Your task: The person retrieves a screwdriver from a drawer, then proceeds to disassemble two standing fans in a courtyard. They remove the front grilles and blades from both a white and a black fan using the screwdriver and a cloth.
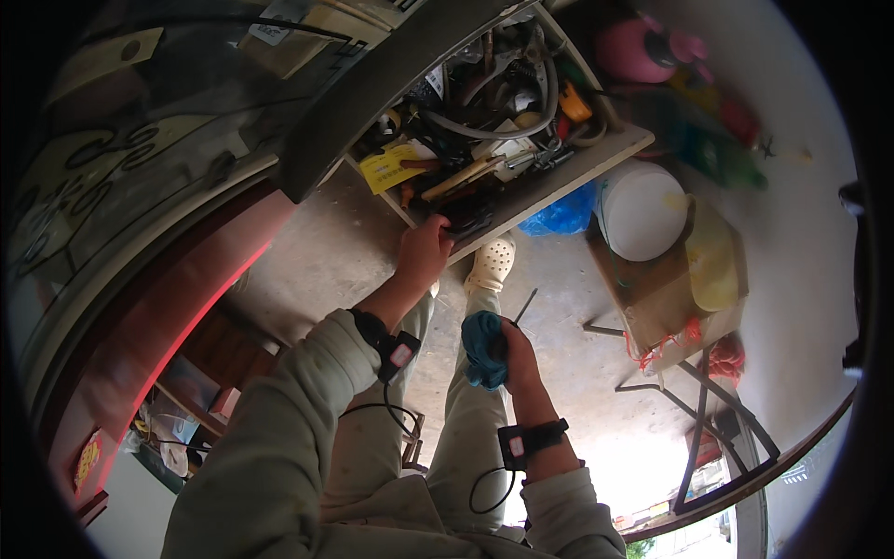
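A pulled-out wooden drawer (573, 175) is packed with tools and loose parts. My left hand (426, 250) is closed on the drawer's near left corner, its fingers hooked over the rim beside a dark item inside. In my right hand (523, 363), closed in front of my legs, is a bunched teal cloth (483, 349). A thin metal shaft (527, 306) sticks out past the fingers of that hand; its handle end is hidden. Among the drawer's contents are a grey hose (494, 132), a yellow paper packet (391, 167) and an orange-yellow tool (575, 102).
A dark tabletop edge (372, 93) overhangs the drawer. Right of it stand a white bucket (641, 212), a cardboard box (643, 303), a blue plastic bag (563, 211) and a pink bottle (631, 48). Folded metal legs (703, 438) lean at the lower right. My shoe (491, 263) is under the drawer.
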`<act>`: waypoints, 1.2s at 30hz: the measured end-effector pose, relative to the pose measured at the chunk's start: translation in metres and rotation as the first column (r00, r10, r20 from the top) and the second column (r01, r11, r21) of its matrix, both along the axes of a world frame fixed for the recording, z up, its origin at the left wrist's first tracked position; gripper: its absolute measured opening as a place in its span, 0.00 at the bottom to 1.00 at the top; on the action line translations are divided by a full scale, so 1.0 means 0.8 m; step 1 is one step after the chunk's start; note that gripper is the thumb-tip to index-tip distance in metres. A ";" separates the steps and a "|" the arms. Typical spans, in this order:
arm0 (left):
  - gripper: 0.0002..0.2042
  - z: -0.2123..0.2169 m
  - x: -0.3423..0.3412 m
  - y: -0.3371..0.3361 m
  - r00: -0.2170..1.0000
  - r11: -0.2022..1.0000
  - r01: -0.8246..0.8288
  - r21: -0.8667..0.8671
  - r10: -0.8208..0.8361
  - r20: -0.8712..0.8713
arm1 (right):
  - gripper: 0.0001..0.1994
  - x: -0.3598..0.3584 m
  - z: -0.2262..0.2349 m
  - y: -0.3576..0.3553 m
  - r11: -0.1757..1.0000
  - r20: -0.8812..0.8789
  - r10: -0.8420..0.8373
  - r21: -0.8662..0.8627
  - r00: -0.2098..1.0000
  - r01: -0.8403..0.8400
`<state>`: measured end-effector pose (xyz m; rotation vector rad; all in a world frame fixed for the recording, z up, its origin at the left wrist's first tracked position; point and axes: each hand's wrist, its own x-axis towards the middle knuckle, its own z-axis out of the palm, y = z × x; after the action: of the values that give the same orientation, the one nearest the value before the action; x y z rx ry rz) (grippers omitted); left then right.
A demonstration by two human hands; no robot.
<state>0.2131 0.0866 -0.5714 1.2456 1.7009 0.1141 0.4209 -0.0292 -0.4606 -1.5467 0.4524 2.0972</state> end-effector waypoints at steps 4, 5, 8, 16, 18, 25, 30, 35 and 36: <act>0.13 -0.018 -0.004 -0.022 0.989 0.993 -0.110 0.045 0.104 0.109 | 0.22 0.002 -0.003 -0.003 1.000 0.009 0.002 -0.025 1.000 -0.001; 0.13 -0.019 -0.007 -0.021 0.987 0.996 -0.085 0.028 0.080 0.139 | 0.22 0.002 -0.004 -0.004 1.000 0.022 -0.003 -0.030 1.000 0.003; 0.13 -0.009 -0.026 -0.007 0.994 0.996 0.004 -0.085 0.006 0.112 | 0.22 0.006 -0.008 -0.005 1.000 0.009 -0.019 -0.012 1.000 0.019; 0.29 0.021 -0.084 0.079 0.879 0.908 0.101 0.407 0.110 -0.464 | 0.20 0.006 -0.020 -0.007 1.000 0.024 -0.007 -0.011 1.000 0.007; 0.34 0.014 -0.091 0.098 0.876 0.926 0.158 0.342 0.028 -0.482 | 0.20 0.005 -0.020 -0.005 1.000 0.027 -0.003 -0.018 1.000 0.003; 0.31 0.018 -0.094 0.112 0.810 0.965 0.195 0.176 -0.058 -0.584 | 0.19 0.003 -0.011 0.008 1.000 0.037 -0.005 0.003 0.999 0.005; 0.23 0.042 -0.101 0.089 0.866 0.997 0.020 0.074 0.019 -0.500 | 0.23 0.003 -0.013 0.008 1.000 0.025 -0.011 -0.004 1.000 0.011; 0.24 0.059 -0.131 0.059 0.938 0.955 -0.289 -0.072 0.267 -0.221 | 0.22 0.003 -0.022 -0.005 1.000 0.029 -0.010 0.006 1.000 0.009; 0.25 0.062 -0.135 0.054 0.927 0.917 -0.368 -0.154 0.350 -0.133 | 0.22 0.003 -0.023 -0.007 1.000 0.023 -0.012 -0.006 1.000 0.012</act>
<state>0.1050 0.1301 -0.5220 0.8095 1.9719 0.1178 0.4235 -0.0348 -0.4790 -1.5662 0.4588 2.0688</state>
